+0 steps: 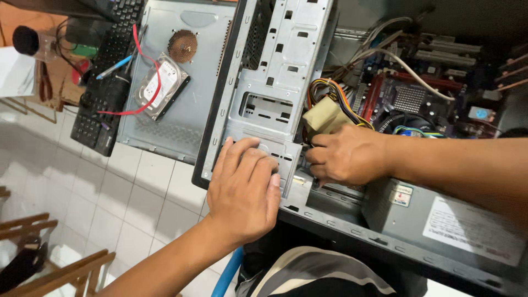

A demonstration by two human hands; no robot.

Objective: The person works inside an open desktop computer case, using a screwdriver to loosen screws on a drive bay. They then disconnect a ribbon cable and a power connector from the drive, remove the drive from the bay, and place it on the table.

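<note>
Left hand [245, 190] flat on drive cage [269, 82], cables [335, 96] beyond.

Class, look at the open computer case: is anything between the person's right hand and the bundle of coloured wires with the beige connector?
Nothing visible. The right hand is already at the bundle of coloured wires with the beige connector, fingers closed beside it. The left hand lies flat on the grey metal drive cage, off to the side.

Bare forearms, no sleeves, rings or watch; striped grey-black garment [308, 272] at lap.
</note>
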